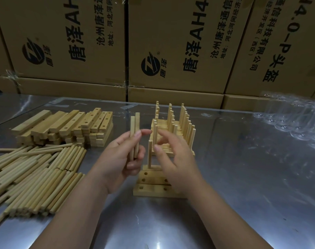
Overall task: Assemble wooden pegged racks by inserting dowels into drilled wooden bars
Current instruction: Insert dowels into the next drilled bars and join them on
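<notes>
My left hand [125, 155] grips two wooden dowels [135, 126] upright, thumb and fingers curled round them. My right hand [172, 159] hovers just right of them with its fingers loosely spread, holding nothing, above a group of drilled wooden bars [149, 187] lying side by side on the table. One dowel [149, 153] stands upright in the far left hole of that group. Behind it sits a stack of finished racks [172, 126] with rows of upright pegs.
A pile of loose dowels [32, 173] lies at the left, with a stack of drilled bars [66, 126] behind it. Clear plastic wrapping [293, 119] lies at the far right. Cardboard boxes [171, 51] wall off the back of the metal table [243, 177].
</notes>
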